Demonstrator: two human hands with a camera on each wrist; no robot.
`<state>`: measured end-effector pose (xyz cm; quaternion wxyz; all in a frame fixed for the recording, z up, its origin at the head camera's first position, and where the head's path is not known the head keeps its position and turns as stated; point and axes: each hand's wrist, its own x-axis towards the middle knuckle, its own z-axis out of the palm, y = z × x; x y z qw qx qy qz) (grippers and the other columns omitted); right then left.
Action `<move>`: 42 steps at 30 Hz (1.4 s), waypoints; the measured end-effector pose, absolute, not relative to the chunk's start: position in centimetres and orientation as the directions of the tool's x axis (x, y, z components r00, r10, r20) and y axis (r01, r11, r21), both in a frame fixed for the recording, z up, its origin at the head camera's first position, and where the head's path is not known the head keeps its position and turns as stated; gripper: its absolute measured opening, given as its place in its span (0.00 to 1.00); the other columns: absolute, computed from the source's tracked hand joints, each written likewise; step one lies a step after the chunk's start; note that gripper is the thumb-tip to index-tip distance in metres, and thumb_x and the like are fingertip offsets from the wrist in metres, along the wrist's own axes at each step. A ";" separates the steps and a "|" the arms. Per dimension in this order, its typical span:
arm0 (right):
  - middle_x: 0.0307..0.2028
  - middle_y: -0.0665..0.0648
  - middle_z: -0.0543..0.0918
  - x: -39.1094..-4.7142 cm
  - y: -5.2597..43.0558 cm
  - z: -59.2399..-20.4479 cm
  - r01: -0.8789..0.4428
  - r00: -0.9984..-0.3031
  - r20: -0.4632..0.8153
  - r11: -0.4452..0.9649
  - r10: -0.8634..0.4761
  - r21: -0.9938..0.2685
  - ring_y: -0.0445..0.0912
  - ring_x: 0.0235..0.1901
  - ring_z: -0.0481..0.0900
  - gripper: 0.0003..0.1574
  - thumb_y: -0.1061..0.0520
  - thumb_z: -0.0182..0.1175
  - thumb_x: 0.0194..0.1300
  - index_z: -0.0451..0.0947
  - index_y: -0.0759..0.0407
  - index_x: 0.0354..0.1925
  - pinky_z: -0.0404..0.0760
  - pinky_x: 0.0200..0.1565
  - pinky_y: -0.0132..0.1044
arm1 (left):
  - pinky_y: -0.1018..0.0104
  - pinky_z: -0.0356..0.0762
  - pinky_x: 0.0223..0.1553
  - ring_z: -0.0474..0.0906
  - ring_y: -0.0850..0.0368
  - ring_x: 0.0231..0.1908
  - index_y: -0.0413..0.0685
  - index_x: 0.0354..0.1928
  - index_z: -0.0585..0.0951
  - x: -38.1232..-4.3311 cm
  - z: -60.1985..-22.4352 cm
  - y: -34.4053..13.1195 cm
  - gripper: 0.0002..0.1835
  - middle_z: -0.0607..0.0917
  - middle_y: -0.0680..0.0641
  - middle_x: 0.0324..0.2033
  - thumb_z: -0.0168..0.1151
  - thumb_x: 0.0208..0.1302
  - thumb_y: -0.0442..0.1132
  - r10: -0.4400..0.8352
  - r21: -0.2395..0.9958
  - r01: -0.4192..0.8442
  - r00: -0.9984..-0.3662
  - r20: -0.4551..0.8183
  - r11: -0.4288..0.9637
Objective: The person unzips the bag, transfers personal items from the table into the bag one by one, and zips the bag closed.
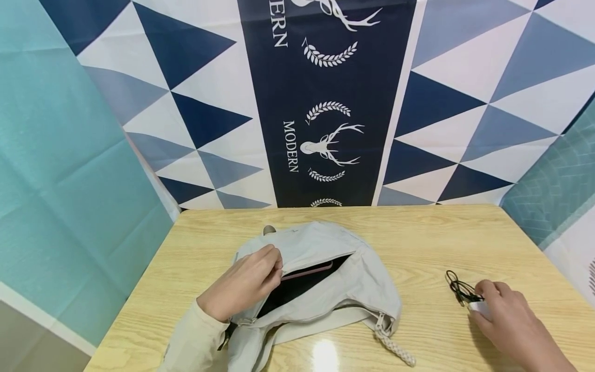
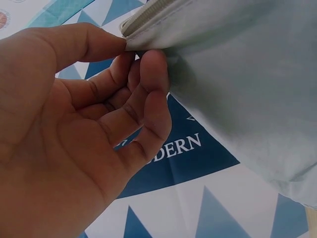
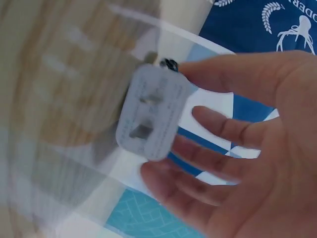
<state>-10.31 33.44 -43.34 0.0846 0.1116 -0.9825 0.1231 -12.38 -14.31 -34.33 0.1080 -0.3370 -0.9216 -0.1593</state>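
Note:
A pale grey cloth bag [image 1: 321, 235] lies on the table with its zipped mouth gaping. My left hand [image 1: 253, 281] pinches the upper edge of that opening between thumb and fingertips, and the left wrist view shows the zipper [image 2: 153, 15] just above the pinch. Inside the dark pocket lies a slim item with a pinkish edge [image 1: 309, 270], perhaps a phone, mostly hidden. Off to the right, my right hand [image 1: 509, 315] holds a white plug charger [image 3: 153, 111] between thumb and fingers, its prongs facing the wrist camera. A black cable [image 1: 460, 289] lies bunched beside the charger.
The wooden table [image 1: 427, 243] bears everything. From the bag's right end hangs a braided cord pull [image 1: 395, 349], and its strap [image 1: 321, 323] loops along the front. A patterned cloth [image 1: 209, 103] hangs behind the table's back edge.

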 end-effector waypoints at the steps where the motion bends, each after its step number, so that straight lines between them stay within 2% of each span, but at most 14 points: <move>1: 0.38 0.71 0.71 -10.3 33.5 -43.2 -0.201 -0.975 0.144 0.952 -0.171 -0.232 0.59 0.30 0.73 0.26 0.58 0.67 0.46 0.68 0.66 0.41 0.70 0.26 0.47 | 0.78 0.64 0.21 0.62 0.69 0.21 0.55 0.30 0.69 -12.4 -34.3 -14.4 0.06 0.65 0.61 0.26 0.45 0.64 0.38 0.586 0.221 0.654 -0.751 0.305 0.723; 3: 0.36 0.70 0.71 -10.3 33.5 -43.0 -0.164 -0.986 0.074 0.956 -0.151 -0.243 0.54 0.26 0.72 0.26 0.56 0.67 0.46 0.66 0.65 0.40 0.69 0.22 0.43 | 0.78 0.64 0.21 0.63 0.69 0.21 0.55 0.30 0.70 -12.4 -34.2 -14.4 0.06 0.66 0.61 0.26 0.45 0.64 0.38 0.583 0.222 0.651 -0.754 0.303 0.726; 6: 0.33 0.63 0.73 -10.3 33.3 -43.0 -0.198 -0.980 0.085 0.947 -0.182 -0.254 0.46 0.25 0.70 0.24 0.58 0.68 0.45 0.67 0.63 0.38 0.68 0.22 0.39 | 0.78 0.64 0.21 0.63 0.69 0.21 0.56 0.30 0.69 -12.4 -34.1 -14.5 0.06 0.66 0.61 0.26 0.44 0.64 0.38 0.580 0.224 0.647 -0.757 0.299 0.729; 9: 0.32 0.57 0.75 -10.2 32.8 -43.0 -0.285 -0.947 0.218 0.932 -0.236 -0.225 0.42 0.24 0.67 0.23 0.61 0.69 0.41 0.68 0.59 0.35 0.66 0.21 0.36 | 0.78 0.64 0.21 0.63 0.69 0.21 0.56 0.30 0.69 -12.4 -34.1 -14.5 0.06 0.66 0.61 0.26 0.44 0.64 0.38 0.579 0.226 0.645 -0.759 0.298 0.730; 13: 0.33 0.54 0.76 -10.1 31.9 -42.8 -0.366 -0.880 0.384 0.914 -0.279 -0.174 0.39 0.24 0.67 0.25 0.64 0.69 0.38 0.69 0.54 0.35 0.65 0.20 0.35 | 0.78 0.64 0.21 0.63 0.69 0.21 0.56 0.29 0.69 -12.5 -34.1 -14.4 0.06 0.66 0.61 0.26 0.45 0.64 0.38 0.581 0.228 0.648 -0.757 0.300 0.727; 19: 0.35 0.54 0.76 -9.6 30.6 -42.1 -0.412 -0.832 0.467 0.897 -0.298 -0.160 0.43 0.28 0.70 0.28 0.65 0.69 0.36 0.69 0.52 0.38 0.70 0.22 0.38 | 0.78 0.64 0.21 0.63 0.69 0.21 0.55 0.29 0.69 -12.5 -34.2 -14.2 0.06 0.67 0.61 0.26 0.45 0.64 0.38 0.586 0.224 0.653 -0.752 0.302 0.724; 22: 0.37 0.53 0.77 -9.3 30.0 -41.7 -0.429 -0.813 0.495 0.891 -0.307 -0.151 0.44 0.30 0.72 0.29 0.65 0.69 0.36 0.70 0.51 0.39 0.71 0.25 0.36 | 0.78 0.64 0.21 0.63 0.69 0.20 0.55 0.29 0.69 -12.5 -34.3 -14.3 0.06 0.67 0.61 0.26 0.45 0.63 0.37 0.582 0.219 0.652 -0.752 0.309 0.726; 25: 0.40 0.53 0.77 -9.0 29.4 -41.5 -0.445 -0.788 0.535 0.882 -0.305 -0.153 0.45 0.34 0.73 0.27 0.63 0.70 0.38 0.72 0.49 0.39 0.70 0.32 0.27 | 0.79 0.64 0.21 0.63 0.69 0.20 0.55 0.29 0.69 -12.4 -34.3 -14.2 0.05 0.67 0.60 0.26 0.46 0.63 0.37 0.584 0.213 0.654 -0.749 0.311 0.726; 28: 0.43 0.53 0.77 -8.7 28.7 -41.2 -0.480 -0.754 0.577 0.863 -0.314 -0.159 0.45 0.40 0.72 0.22 0.60 0.69 0.42 0.75 0.48 0.38 0.61 0.44 0.17 | 0.79 0.64 0.21 0.63 0.69 0.20 0.54 0.30 0.70 -12.4 -34.4 -14.2 0.05 0.67 0.60 0.26 0.47 0.62 0.37 0.587 0.206 0.655 -0.749 0.308 0.727; 30: 0.45 0.53 0.76 -8.5 28.2 -40.8 -0.505 -0.733 0.595 0.850 -0.330 -0.150 0.43 0.42 0.71 0.20 0.59 0.68 0.44 0.75 0.48 0.38 0.61 0.45 0.17 | 0.79 0.64 0.21 0.63 0.69 0.20 0.55 0.30 0.69 -12.4 -34.4 -14.2 0.05 0.67 0.60 0.26 0.46 0.62 0.37 0.589 0.206 0.654 -0.750 0.301 0.728; 32: 0.46 0.51 0.75 -8.4 27.7 -40.5 -0.526 -0.717 0.603 0.839 -0.350 -0.138 0.40 0.43 0.69 0.19 0.58 0.67 0.45 0.76 0.47 0.39 0.66 0.44 0.20 | 0.79 0.64 0.21 0.63 0.69 0.20 0.55 0.29 0.69 -12.4 -34.4 -14.2 0.05 0.67 0.60 0.26 0.46 0.63 0.37 0.588 0.206 0.654 -0.750 0.302 0.728; 35: 0.45 0.49 0.74 -8.3 26.8 -40.0 -0.550 -0.702 0.602 0.827 -0.381 -0.119 0.36 0.43 0.68 0.21 0.59 0.68 0.44 0.76 0.47 0.39 0.70 0.36 0.24 | 0.78 0.64 0.21 0.62 0.69 0.20 0.55 0.29 0.69 -12.3 -34.4 -14.3 0.05 0.67 0.61 0.26 0.46 0.63 0.37 0.588 0.209 0.655 -0.749 0.306 0.726; 39: 0.45 0.48 0.74 -8.3 25.8 -39.8 -0.574 -0.695 0.584 0.813 -0.420 -0.099 0.37 0.42 0.70 0.20 0.58 0.67 0.46 0.76 0.47 0.40 0.71 0.37 0.22 | 0.78 0.64 0.21 0.62 0.70 0.20 0.55 0.30 0.69 -12.4 -34.3 -14.3 0.05 0.67 0.61 0.26 0.46 0.63 0.38 0.588 0.207 0.658 -0.746 0.312 0.724; 42: 0.46 0.48 0.74 -8.5 25.1 -39.8 -0.583 -0.694 0.561 0.809 -0.451 -0.070 0.37 0.42 0.71 0.15 0.53 0.63 0.52 0.75 0.47 0.41 0.73 0.36 0.25 | 0.78 0.64 0.21 0.63 0.70 0.20 0.55 0.30 0.69 -12.4 -34.2 -14.3 0.05 0.66 0.61 0.26 0.45 0.64 0.38 0.588 0.210 0.657 -0.747 0.311 0.724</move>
